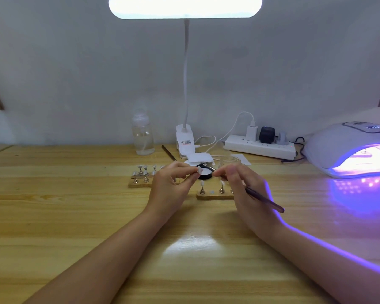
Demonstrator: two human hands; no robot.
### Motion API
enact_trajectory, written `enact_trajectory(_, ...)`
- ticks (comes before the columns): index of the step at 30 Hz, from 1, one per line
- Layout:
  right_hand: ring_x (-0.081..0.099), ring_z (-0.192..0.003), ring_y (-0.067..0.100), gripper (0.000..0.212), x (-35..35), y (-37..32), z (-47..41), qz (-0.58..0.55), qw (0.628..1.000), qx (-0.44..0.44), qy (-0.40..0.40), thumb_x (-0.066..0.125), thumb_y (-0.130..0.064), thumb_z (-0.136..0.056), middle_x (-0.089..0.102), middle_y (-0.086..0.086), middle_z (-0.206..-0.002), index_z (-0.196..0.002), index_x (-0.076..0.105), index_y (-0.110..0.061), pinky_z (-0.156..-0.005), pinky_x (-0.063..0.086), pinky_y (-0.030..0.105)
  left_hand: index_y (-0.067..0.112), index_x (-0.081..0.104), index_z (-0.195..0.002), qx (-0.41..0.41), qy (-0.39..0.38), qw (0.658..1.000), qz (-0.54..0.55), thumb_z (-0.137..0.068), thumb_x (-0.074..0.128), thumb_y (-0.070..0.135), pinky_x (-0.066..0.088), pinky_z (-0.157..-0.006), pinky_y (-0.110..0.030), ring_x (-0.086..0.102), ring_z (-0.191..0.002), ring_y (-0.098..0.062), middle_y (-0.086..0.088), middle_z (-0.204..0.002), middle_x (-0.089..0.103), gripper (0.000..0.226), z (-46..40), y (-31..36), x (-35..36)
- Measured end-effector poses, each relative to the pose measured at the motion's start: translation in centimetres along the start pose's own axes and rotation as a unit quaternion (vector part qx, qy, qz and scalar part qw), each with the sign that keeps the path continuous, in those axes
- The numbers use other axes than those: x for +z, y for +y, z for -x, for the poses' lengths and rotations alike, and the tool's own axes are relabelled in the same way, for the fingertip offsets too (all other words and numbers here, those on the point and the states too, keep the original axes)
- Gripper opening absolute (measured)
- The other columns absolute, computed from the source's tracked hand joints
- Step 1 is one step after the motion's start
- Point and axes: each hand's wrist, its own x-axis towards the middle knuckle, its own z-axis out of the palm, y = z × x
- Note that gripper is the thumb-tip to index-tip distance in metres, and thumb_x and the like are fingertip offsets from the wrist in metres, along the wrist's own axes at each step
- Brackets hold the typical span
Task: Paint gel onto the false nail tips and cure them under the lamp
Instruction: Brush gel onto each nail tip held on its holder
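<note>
nail tip [199, 171] pinched in left fingers [192, 171], brush [264, 199] in right hand [241, 185]

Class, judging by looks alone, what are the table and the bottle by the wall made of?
Table: probably varnished wood or wood-look laminate, since it shows pale grain lines and a glossy reflection of the lamp. Bottle: clear plastic or glass; you see through it, though which is unclear.

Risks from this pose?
1. The left hand pinches a nail tip by its edges, so wet gel could smear onto fingers.
2. The right hand hovers over the stand, so the brush could knock mounted tips.
3. The gel pot sits open beside the lit curing lamp, so stray light might thicken it.
</note>
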Motion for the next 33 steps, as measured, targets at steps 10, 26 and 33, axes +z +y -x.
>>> enact_trajectory(10, 0.06, -0.073, 0.002, 0.038, -0.09, -0.19, 0.1, -0.022, 1.0, -0.009, -0.008, 0.042, -0.041, -0.095, 0.067, -0.008, -0.075, -0.078, 0.067, -0.018, -0.069, 0.045, 0.013, 0.02, 0.068, -0.093, 0.008, -0.002, 1.0, 0.004, -0.076, 0.069, 0.007, 0.034, -0.059, -0.005, 0.052, -0.071, 0.009, 0.008, -0.076, 0.061, 0.021, -0.09, -0.27, 0.04)
enact_trajectory(26, 0.059, -0.073, -0.002, 0.04, 0.02, 0.04, 0.1, 0.016, 0.999, -0.031, 0.005, 0.036, -0.041, -0.089, 0.065, -0.016, -0.073, -0.078, 0.067, -0.018, -0.066, 0.044, 0.014, 0.02, 0.071, -0.091, -0.006, 0.011, 0.999, -0.036, -0.077, 0.07, 0.01, 0.037, -0.059, -0.013, 0.057, -0.083, -0.016, 0.001, -0.08, 0.064, 0.017, 0.01, -0.51, 0.04)
enact_trajectory(33, 0.06, -0.074, -0.002, 0.036, 0.09, 0.08, 0.1, 0.027, 0.998, -0.048, 0.008, 0.033, -0.042, -0.088, 0.066, -0.015, -0.071, -0.075, 0.064, -0.029, -0.068, 0.046, 0.015, 0.013, 0.073, -0.089, -0.002, 0.014, 0.999, -0.05, -0.076, 0.071, 0.009, 0.047, -0.076, -0.034, 0.059, -0.085, -0.019, -0.002, -0.082, 0.065, 0.014, 0.07, -0.4, 0.0)
